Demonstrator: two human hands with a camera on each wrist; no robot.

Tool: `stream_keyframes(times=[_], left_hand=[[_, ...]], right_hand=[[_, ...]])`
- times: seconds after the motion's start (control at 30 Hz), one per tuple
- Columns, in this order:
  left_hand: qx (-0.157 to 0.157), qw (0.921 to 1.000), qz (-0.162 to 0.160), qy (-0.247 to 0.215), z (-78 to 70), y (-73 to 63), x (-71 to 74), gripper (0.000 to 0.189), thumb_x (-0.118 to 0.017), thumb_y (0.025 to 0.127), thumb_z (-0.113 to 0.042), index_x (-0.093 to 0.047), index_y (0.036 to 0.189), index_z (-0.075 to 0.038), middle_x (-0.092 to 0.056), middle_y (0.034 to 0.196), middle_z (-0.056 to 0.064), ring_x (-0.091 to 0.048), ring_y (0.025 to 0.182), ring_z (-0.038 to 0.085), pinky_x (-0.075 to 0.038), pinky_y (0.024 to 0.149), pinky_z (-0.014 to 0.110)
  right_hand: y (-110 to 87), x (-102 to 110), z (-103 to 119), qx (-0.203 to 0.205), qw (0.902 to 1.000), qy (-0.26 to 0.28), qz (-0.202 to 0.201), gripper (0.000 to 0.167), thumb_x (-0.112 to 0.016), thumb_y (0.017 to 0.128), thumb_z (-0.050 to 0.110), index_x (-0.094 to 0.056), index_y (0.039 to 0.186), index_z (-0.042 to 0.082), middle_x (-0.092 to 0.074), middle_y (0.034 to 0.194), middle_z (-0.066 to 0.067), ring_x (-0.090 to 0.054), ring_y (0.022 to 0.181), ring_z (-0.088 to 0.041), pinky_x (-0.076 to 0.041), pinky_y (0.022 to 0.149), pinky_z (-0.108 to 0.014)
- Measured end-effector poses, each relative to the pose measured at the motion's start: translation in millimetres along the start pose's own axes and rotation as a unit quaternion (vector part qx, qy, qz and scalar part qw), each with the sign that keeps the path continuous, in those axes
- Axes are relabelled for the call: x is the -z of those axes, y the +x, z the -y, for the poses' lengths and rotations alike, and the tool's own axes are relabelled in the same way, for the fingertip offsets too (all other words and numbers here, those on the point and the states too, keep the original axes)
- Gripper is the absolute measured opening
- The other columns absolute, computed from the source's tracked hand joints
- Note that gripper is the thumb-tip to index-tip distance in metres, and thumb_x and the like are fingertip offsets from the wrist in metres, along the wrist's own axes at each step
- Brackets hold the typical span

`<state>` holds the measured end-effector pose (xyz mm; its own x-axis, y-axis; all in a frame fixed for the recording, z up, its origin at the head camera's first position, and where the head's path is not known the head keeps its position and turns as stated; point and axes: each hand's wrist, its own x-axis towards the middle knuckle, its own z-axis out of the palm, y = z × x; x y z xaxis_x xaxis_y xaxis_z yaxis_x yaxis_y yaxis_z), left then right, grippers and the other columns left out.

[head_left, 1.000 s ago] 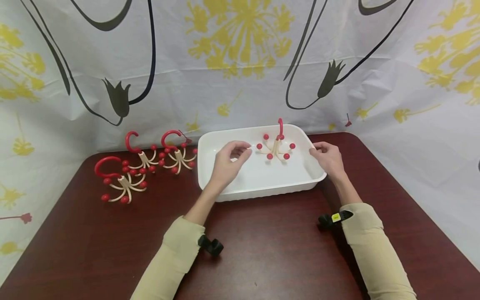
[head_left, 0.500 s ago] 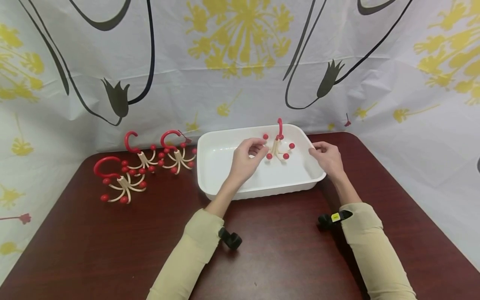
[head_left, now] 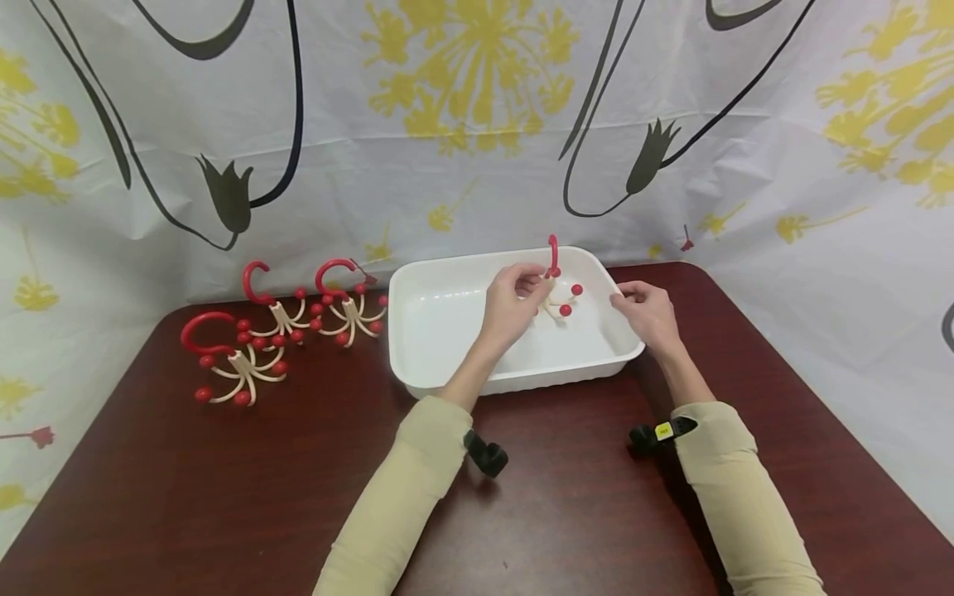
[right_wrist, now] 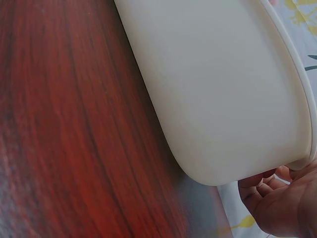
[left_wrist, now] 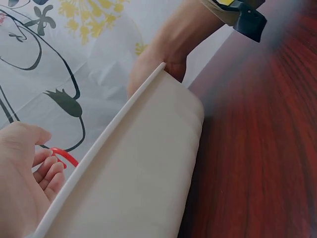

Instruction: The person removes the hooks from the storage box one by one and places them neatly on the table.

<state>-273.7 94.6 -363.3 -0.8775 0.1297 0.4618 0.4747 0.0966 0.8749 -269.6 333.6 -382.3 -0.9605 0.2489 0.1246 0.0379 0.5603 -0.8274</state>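
A hook with a red curved top [head_left: 553, 255], a cream stem and several cream arms tipped with red balls stands in the white tray [head_left: 440, 372]. My left hand [head_left: 510, 308] reaches over the tray, its thumb and fingers bent and right at the stem, covering part of the arms. In the left wrist view, a gap shows between thumb and fingers of the left hand [left_wrist: 22, 168], with the red hook just beyond. My right hand [head_left: 648, 313] pinches the tray's right rim; in the right wrist view this hand [right_wrist: 282, 203] grips under the lip.
Three similar hooks stand at the left back of the table: a front one [head_left: 240, 364], a rear one [head_left: 279, 314] and one beside the tray [head_left: 350, 310]. The dark red table [head_left: 224, 480] meets a patterned cloth [head_left: 335, 182] behind.
My left hand has moved right across the tray to the hook's stem. My right hand stays on the rim, and the hook has not moved.
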Motion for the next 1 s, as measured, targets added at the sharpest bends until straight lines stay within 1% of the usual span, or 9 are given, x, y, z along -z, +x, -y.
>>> stream_keyframes(times=[0.13, 0.3, 0.37, 0.53, 0.6, 0.73, 0.83, 1.0], left_hand=[[0.009, 0.9997, -0.023, 0.002, 0.1, 7.2, -9.7, 0.024, -0.071, 0.092, -0.005, -0.069, 0.112, 0.007, -0.063, 0.098, 0.017, -0.060, 0.091, 0.022, -0.052, 0.080, 0.020], [0.015, 0.9984, -0.051, 0.018, 1.1, 15.4, -19.3, 0.025, -0.072, 0.091, -0.003, -0.067, 0.113, 0.008, -0.062, 0.102, 0.020, -0.060, 0.095, 0.028, -0.054, 0.087, 0.034], [0.017, 0.9981, -0.055, 0.023, 2.0, 18.8, -22.5, 0.026, -0.072, 0.091, -0.003, -0.067, 0.114, 0.008, -0.061, 0.103, 0.021, -0.060, 0.096, 0.030, -0.053, 0.088, 0.036], [0.033, 0.9978, -0.050, 0.030, 4.2, 27.9, -27.9, 0.024, -0.071, 0.093, -0.004, -0.068, 0.114, 0.006, -0.063, 0.103, 0.017, -0.060, 0.094, 0.024, -0.050, 0.082, 0.019], [0.042, 0.9976, -0.045, 0.032, 4.6, 30.9, -28.5, 0.022, -0.070, 0.094, -0.004, -0.068, 0.114, 0.005, -0.064, 0.102, 0.016, -0.060, 0.093, 0.022, -0.048, 0.079, 0.015], [0.059, 0.9970, -0.037, 0.034, 5.8, 35.5, -29.6, 0.021, -0.069, 0.095, -0.004, -0.069, 0.114, 0.005, -0.064, 0.101, 0.015, -0.061, 0.092, 0.020, -0.048, 0.078, 0.015], [0.066, 0.9967, -0.028, 0.037, 7.0, 38.1, -30.5, 0.021, -0.069, 0.095, -0.005, -0.070, 0.113, 0.005, -0.065, 0.101, 0.015, -0.061, 0.092, 0.020, -0.049, 0.078, 0.014], [0.072, 0.9966, -0.015, 0.038, 8.6, 40.3, -31.8, 0.017, -0.070, 0.094, -0.005, -0.070, 0.109, 0.005, -0.067, 0.097, 0.014, -0.061, 0.088, 0.018, -0.049, 0.076, 0.014]], right_hand=[[-1.1, 1, 0, 0.000, 1.0000, -0.002, -0.003, 0.036, -0.065, 0.096, 0.023, -0.067, 0.121, -0.004, -0.058, 0.076, 0.000, -0.054, 0.065, -0.008, -0.048, 0.056, -0.019], [-2.1, 0, 0, -0.005, 1.0000, -0.001, 0.000, 0.037, -0.065, 0.096, 0.023, -0.067, 0.122, -0.003, -0.058, 0.077, -0.001, -0.055, 0.067, -0.012, -0.048, 0.056, -0.019], [-1.9, 1, 0, -0.005, 1.0000, 0.000, 0.001, 0.037, -0.065, 0.096, 0.023, -0.067, 0.122, -0.003, -0.058, 0.078, -0.001, -0.056, 0.068, -0.013, -0.048, 0.057, -0.019], [-2.1, 0, 1, -0.004, 1.0000, 0.001, 0.002, 0.036, -0.065, 0.096, 0.023, -0.067, 0.122, -0.003, -0.059, 0.079, -0.002, -0.057, 0.072, -0.017, -0.048, 0.057, -0.019], [-1.9, -1, 1, -0.003, 1.0000, 0.002, 0.003, 0.036, -0.065, 0.096, 0.022, -0.067, 0.121, -0.003, -0.058, 0.078, -0.002, -0.057, 0.073, -0.019, -0.048, 0.057, -0.019], [-1.6, -2, 1, -0.002, 1.0000, 0.001, 0.000, 0.035, -0.065, 0.096, 0.022, -0.067, 0.120, -0.003, -0.057, 0.077, 0.000, -0.056, 0.073, -0.019, -0.048, 0.057, -0.019], [-1.4, -1, 1, -0.001, 1.0000, 0.004, -0.003, 0.034, -0.065, 0.096, 0.021, -0.067, 0.120, -0.004, -0.056, 0.076, 0.000, -0.056, 0.073, -0.020, -0.048, 0.057, -0.019], [-1.1, 0, 1, -0.001, 1.0000, 0.005, -0.003, 0.035, -0.065, 0.096, 0.021, -0.067, 0.120, -0.004, -0.056, 0.075, 0.001, -0.055, 0.071, -0.016, -0.047, 0.058, -0.019]])
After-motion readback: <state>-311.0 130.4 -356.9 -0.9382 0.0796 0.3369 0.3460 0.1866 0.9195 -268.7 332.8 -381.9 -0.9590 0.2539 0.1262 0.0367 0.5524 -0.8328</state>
